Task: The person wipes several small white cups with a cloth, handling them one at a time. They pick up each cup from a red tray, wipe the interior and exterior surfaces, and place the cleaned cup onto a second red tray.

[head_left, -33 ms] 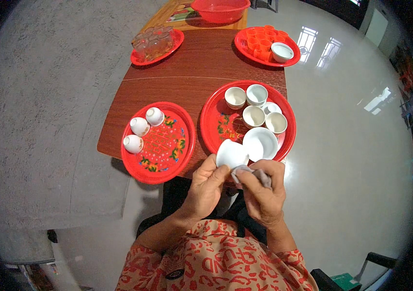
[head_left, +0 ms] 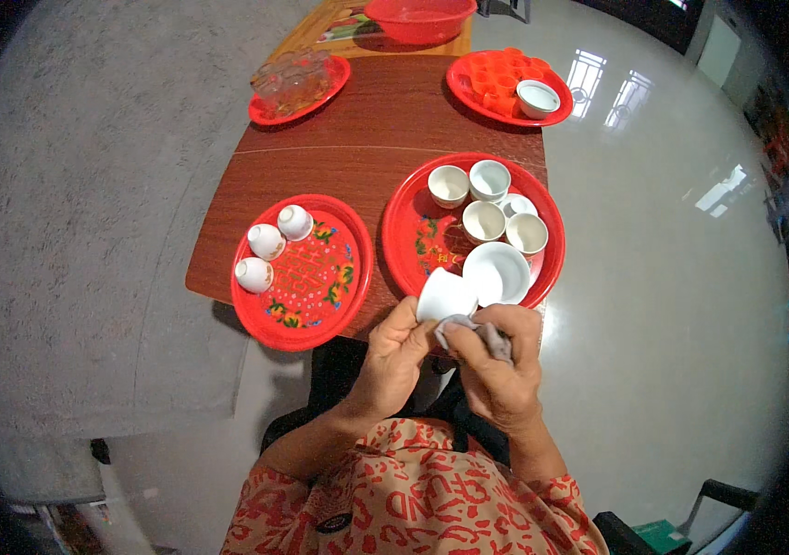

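Pinched in my left hand (head_left: 392, 359) is a white cup (head_left: 445, 294), tilted over the near edge of the right-hand red tray (head_left: 402, 242). My right hand (head_left: 503, 384) is closed around a grey cloth (head_left: 496, 344), which it presses to the cup's lower edge. Just beyond my fingers on that tray rests a wide white bowl (head_left: 498, 274). Several small white teacups (head_left: 485, 222) stand upright farther back on it, close together. A smaller white piece (head_left: 516, 207) lies among them, partly hidden.
On the left red tray (head_left: 313, 277), three white cups (head_left: 267, 242) sit upside down. Farther back are a red tray with clear glasses (head_left: 292, 81), another with orange cups (head_left: 505, 79) and a white lidded bowl (head_left: 538, 98), and a red basin (head_left: 420, 20). Brown table (head_left: 320, 166) beneath.
The white cup has turned slightly in my left hand and shifted a little to the right. My right hand and the cloth have moved slightly left along its edge.
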{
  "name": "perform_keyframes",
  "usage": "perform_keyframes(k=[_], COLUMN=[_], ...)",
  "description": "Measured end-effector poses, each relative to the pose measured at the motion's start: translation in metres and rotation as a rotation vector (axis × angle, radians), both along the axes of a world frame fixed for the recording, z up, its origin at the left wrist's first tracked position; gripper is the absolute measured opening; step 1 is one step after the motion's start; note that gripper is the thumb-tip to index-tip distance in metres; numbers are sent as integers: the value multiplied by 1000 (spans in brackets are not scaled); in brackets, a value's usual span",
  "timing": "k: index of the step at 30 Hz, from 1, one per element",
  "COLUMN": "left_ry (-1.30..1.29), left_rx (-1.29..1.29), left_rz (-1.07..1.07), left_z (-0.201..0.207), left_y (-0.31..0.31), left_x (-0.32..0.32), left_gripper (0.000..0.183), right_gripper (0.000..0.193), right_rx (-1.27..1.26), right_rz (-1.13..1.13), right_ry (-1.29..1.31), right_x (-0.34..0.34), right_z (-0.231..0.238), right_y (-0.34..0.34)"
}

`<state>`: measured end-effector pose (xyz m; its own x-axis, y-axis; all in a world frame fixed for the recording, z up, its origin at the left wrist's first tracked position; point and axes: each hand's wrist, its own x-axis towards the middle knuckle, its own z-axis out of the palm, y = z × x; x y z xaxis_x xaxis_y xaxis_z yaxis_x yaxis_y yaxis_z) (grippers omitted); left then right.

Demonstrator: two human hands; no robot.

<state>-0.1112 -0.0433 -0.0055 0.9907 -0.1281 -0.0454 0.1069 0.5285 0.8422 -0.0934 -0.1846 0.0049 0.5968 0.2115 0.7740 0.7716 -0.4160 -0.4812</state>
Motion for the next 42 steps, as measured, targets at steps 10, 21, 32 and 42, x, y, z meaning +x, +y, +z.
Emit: perform_keyframes(k=[10, 21, 32, 42], left_ry=[-270, -446, -170, -283], left_rx=[706, 741, 453, 379], left_rz=[-47, -226, -105, -132], left_z=[8, 12, 18, 12], left_y=[8, 20, 12, 5], left_x=[-7, -13, -16, -9], left_gripper=[19, 34, 29, 24], right_gripper=[35, 23, 28, 25], right_rx=[-3, 398, 729, 519], right_rz=[139, 459, 514, 228], right_ry=[247, 717, 1215, 572], right_x=[7, 15, -4, 3], right_z=[15, 12, -16, -12], right_y=[-10, -32, -22, -20])
